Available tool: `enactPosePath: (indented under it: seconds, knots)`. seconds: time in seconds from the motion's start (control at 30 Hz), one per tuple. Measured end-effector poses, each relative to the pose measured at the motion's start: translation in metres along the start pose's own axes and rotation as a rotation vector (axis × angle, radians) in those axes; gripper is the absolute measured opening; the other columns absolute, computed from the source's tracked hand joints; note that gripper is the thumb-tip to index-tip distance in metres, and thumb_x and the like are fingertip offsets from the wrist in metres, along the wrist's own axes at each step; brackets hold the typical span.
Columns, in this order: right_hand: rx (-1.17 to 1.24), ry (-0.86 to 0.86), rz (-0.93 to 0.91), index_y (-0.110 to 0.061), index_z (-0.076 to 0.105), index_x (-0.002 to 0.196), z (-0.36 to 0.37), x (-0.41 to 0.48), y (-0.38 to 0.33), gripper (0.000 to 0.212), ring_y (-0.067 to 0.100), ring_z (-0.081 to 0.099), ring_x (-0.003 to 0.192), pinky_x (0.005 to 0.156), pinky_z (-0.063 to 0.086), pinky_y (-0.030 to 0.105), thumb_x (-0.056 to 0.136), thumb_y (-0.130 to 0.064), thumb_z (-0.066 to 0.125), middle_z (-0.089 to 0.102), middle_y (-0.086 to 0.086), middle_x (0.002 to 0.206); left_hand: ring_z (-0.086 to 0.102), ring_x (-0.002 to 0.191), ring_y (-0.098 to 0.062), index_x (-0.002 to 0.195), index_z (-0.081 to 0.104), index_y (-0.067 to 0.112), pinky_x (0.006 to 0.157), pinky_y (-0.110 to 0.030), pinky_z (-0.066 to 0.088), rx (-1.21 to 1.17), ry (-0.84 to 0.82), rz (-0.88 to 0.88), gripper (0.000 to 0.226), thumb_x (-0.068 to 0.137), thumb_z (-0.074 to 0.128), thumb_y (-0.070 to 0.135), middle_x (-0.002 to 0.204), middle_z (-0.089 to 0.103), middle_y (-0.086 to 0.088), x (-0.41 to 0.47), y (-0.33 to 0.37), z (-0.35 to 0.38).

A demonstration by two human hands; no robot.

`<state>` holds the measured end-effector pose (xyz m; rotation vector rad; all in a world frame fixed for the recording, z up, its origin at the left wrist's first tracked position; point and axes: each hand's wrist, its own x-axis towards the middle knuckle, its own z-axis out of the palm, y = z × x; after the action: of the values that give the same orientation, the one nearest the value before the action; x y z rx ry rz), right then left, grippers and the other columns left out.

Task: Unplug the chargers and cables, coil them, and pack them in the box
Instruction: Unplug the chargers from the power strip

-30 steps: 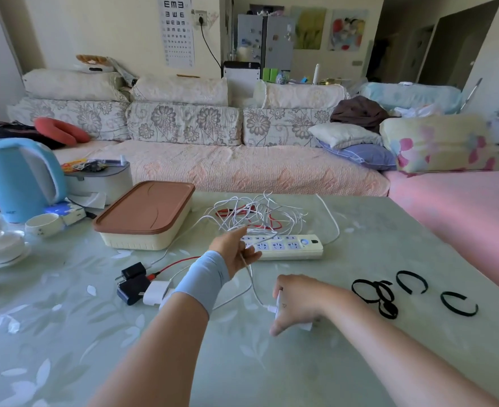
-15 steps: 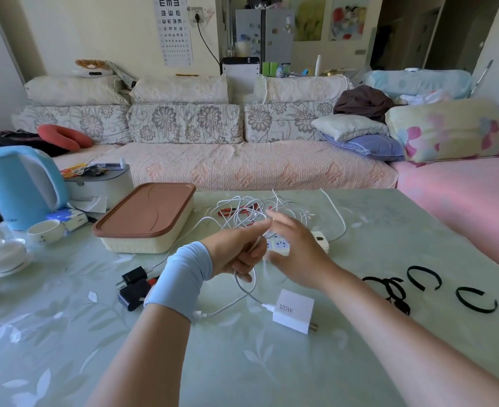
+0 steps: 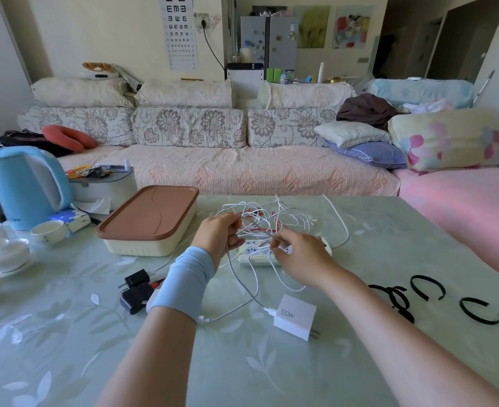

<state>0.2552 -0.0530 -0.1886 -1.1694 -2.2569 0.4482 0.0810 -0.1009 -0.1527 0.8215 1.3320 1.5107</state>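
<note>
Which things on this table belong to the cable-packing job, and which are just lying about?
For the job: white 120W charger, black chargers, cables gripped by the left hand and pinched by the right hand, power strip, box with brown lid, probably the black ties.
Lying about: blue kettle, cup, white bowls.

Open tabletop (image 3: 66, 362) runs along the near edge. The white charger (image 3: 294, 316) and its slack cable (image 3: 244, 287) lie across the middle path to the power strip (image 3: 254, 258). The cable tangle (image 3: 274, 217) crowds the far side, apparently draping onto the strip. The lidded box (image 3: 151, 218) and black chargers (image 3: 136, 290) block the left; black straps (image 3: 427, 286) dot the right.
</note>
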Motion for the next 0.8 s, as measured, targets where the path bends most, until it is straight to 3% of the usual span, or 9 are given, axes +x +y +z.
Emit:
enactPosePath:
  seconds: [0.17, 0.3, 0.33, 0.43, 0.53, 0.6, 0.67, 0.73, 0.8]
  knots:
    - [-0.377, -0.044, 0.112, -0.032, 0.060, 0.091, 0.003, 0.000, 0.020, 0.010, 0.017, 0.054, 0.114, 0.085, 0.030, 0.032, 0.088, -0.025, 0.054, 0.066, -0.012, 0.105, 0.021, 0.034, -0.009, 0.062, 0.046, 0.017, 0.072, -0.033, 0.053, -0.254, 0.148, -0.044, 0.033, 0.091, 0.061, 0.022, 0.043, 0.028, 0.007, -0.002, 0.005, 0.000]
    - [-0.385, -0.020, 0.101, -0.034, 0.062, 0.088, 0.001, 0.002, 0.029, 0.019, 0.020, 0.059, 0.107, 0.083, 0.026, 0.035, 0.098, -0.035, 0.047, 0.071, -0.007, 0.101, 0.029, 0.036, -0.010, 0.062, 0.050, 0.015, 0.073, -0.037, 0.057, -0.220, 0.207, -0.069, 0.033, 0.092, 0.061, 0.024, 0.041, 0.036, 0.006, 0.000, 0.006, -0.003]
    - [-0.341, -0.032, 0.089, -0.033, 0.065, 0.091, 0.000, 0.004, 0.027, 0.023, 0.021, 0.061, 0.104, 0.086, 0.030, 0.035, 0.099, -0.038, 0.044, 0.073, -0.005, 0.099, 0.037, 0.041, -0.014, 0.062, 0.054, 0.014, 0.070, -0.037, 0.057, -0.070, 0.256, -0.021, 0.032, 0.093, 0.059, 0.024, 0.044, 0.042, 0.005, 0.002, 0.005, -0.008]
    - [-0.240, -0.042, 0.017, -0.029, 0.070, 0.098, -0.003, 0.002, 0.015, 0.030, 0.026, 0.063, 0.097, 0.083, 0.041, 0.034, 0.099, -0.046, 0.045, 0.074, 0.001, 0.094, 0.054, 0.077, -0.030, 0.083, 0.068, 0.015, 0.075, -0.031, 0.046, 0.807, 0.420, 0.318, 0.017, 0.089, 0.052, 0.011, 0.077, 0.063, -0.009, 0.011, -0.001, -0.024]
    - [-0.196, -0.035, -0.083, -0.023, 0.067, 0.092, -0.001, -0.002, -0.002, 0.033, 0.026, 0.062, 0.091, 0.069, 0.041, 0.035, 0.100, -0.048, 0.046, 0.071, 0.002, 0.091, 0.053, 0.106, -0.033, 0.121, 0.065, 0.016, 0.097, -0.037, 0.039, 1.059, 0.359, 0.733, 0.061, 0.070, 0.044, -0.010, 0.115, 0.065, -0.008, 0.004, -0.001, -0.015]
    - [-0.074, -0.030, -0.121, -0.024, 0.060, 0.073, 0.000, -0.002, -0.013, 0.035, 0.011, 0.059, 0.073, 0.063, 0.038, 0.034, 0.101, -0.040, 0.047, 0.065, -0.007, 0.072, 0.056, 0.110, -0.027, 0.115, 0.070, 0.016, 0.103, -0.035, 0.033, 1.069, 0.147, 0.934, 0.065, 0.062, 0.036, -0.001, 0.117, 0.067, -0.004, -0.006, 0.000, 0.005]
    - [0.139, 0.004, -0.102, -0.029, 0.047, 0.056, 0.000, 0.000, -0.020, 0.044, 0.003, 0.042, 0.052, 0.055, 0.029, 0.030, 0.100, -0.031, 0.051, 0.049, -0.013, 0.051, 0.058, 0.110, -0.021, 0.109, 0.073, 0.017, 0.102, -0.026, 0.035, 0.969, -0.057, 0.826, 0.058, 0.068, 0.031, 0.010, 0.114, 0.069, -0.002, -0.016, -0.001, 0.017]
    - [0.338, 0.048, -0.065, -0.025, 0.049, 0.054, -0.002, 0.001, -0.020, 0.045, 0.007, 0.029, 0.049, 0.052, 0.025, 0.028, 0.098, -0.031, 0.057, 0.036, -0.010, 0.046, 0.059, 0.099, -0.022, 0.092, 0.073, 0.020, 0.086, -0.023, 0.039, 0.964, -0.081, 0.684, 0.035, 0.083, 0.039, 0.021, 0.094, 0.068, 0.001, -0.013, -0.006, 0.015]
    - [0.497, 0.041, -0.017, -0.018, 0.058, 0.059, -0.006, -0.001, -0.017, 0.037, 0.009, 0.030, 0.052, 0.052, 0.027, 0.028, 0.091, -0.034, 0.068, 0.037, -0.012, 0.049, 0.055, 0.084, -0.025, 0.060, 0.058, 0.019, 0.073, -0.029, 0.039, 1.086, -0.029, 0.648, 0.036, 0.087, 0.045, 0.039, 0.066, 0.053, 0.005, -0.007, -0.006, 0.007]
